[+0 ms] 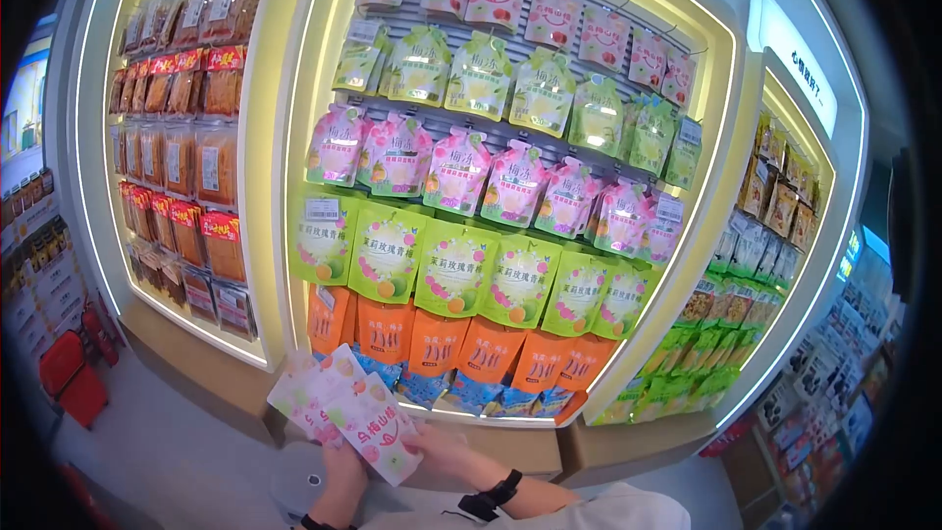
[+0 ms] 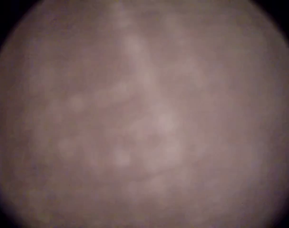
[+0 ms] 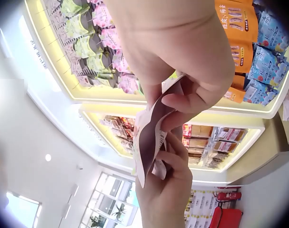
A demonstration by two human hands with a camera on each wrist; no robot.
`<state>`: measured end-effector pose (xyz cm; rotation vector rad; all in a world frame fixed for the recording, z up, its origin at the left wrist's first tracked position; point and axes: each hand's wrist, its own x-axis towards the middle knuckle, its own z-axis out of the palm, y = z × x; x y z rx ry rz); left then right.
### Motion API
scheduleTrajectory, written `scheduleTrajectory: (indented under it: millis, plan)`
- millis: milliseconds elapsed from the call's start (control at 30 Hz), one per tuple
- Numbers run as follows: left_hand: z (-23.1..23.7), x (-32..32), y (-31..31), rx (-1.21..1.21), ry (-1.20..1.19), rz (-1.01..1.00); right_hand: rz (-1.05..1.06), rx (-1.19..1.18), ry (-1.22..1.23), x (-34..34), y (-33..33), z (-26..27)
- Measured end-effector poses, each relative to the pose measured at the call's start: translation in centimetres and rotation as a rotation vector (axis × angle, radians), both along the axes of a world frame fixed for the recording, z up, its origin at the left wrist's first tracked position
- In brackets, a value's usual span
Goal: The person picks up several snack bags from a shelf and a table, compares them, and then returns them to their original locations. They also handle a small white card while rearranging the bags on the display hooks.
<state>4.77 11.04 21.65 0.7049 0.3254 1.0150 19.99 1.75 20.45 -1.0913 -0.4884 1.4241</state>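
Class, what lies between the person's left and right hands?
Between the left hand and right hand lies the lower part of a pink-and-white packet, as the head view shows.

Two flat pink-and-white packets (image 1: 371,420) with printed fruit, slantwise, one partly over the other, between fingers (image 3: 182,101).

The left hand (image 1: 343,471) and the right hand (image 1: 437,450) are both bare, and on the right wrist, just behind the grip, sits a black strap (image 1: 510,484) with a small, blocky black device (image 1: 481,506) (from over here I'd almost take it for a chunky watch), a thin dark cord (image 1: 454,512) beside it. A black band (image 1: 316,523) shows on the left wrist too, likewise behind the grip and partly cut off from sight. Farther back from the grip, past the bare right forearm (image 1: 549,501), lies pale, whitish cloth (image 1: 628,510) with a rounded outline.
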Motion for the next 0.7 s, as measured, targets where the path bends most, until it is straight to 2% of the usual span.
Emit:
scheduleTrajectory:
  millis: [67,133,167,200,233,267,300,333,367,400,467,500,567,633,700]
  plan:
    - [1.7,-1.4,-0.3,-0.194,0.096,-0.098,-0.026,0.090,0.093,1.7,-1.1,1.3]
    - [-1.0,-1.3,1.5,-0.234,0.129,-0.062,-0.126,0.239,0.144,5.1,-2.1,3.6]
    - [-0.9,-1.8,1.9,-0.245,0.070,-0.065,-0.321,0.199,-0.105,7.2,-2.1,5.8]
    - [-1.2,-2.3,2.4,-0.262,0.015,-0.066,-0.443,0.350,-0.159,8.3,-2.8,9.4]
    - [-2.5,-2.6,3.3,-0.283,0.066,-0.032,-0.559,0.499,-0.216,9.6,-3.3,13.5]
    - [-2.9,-3.2,4.2,-0.279,0.065,-0.028,-0.673,0.632,-0.369,11.5,-3.5,17.2]
    - [-3.1,-3.8,4.9,-0.305,0.107,0.015,-0.697,0.689,-0.534,14.4,-4.4,20.5]
    - [-2.8,-4.2,5.3,-0.331,0.149,0.058,-0.789,0.650,-0.659,16.3,-4.6,24.7]
    - [-0.4,-5.4,5.0,-0.380,0.089,-0.021,-0.914,0.657,-0.813,16.7,-4.5,29.1]
    - [-0.2,-5.5,5.4,-0.372,0.089,-0.021,-0.962,0.770,-0.929,18.4,-4.2,32.7]
    - [-1.7,-5.6,6.9,-0.308,0.167,0.145,-1.016,0.943,-1.213,20.6,-3.7,39.9]
    - [-7.1,-5.4,8.9,0.290,0.620,0.340,-1.053,0.960,-1.244,20.8,-3.0,43.0]
    - [-8.4,-5.0,10.1,0.323,0.609,0.407,-1.084,0.978,-1.362,22.7,-1.4,48.5]
    - [-5.7,-4.2,10.2,0.355,0.595,0.468,-1.084,0.935,-1.485,25.2,0.0,53.3]
    - [-0.4,-3.1,9.5,-0.415,0.091,0.346,-1.087,0.893,-1.516,27.7,1.6,57.2]
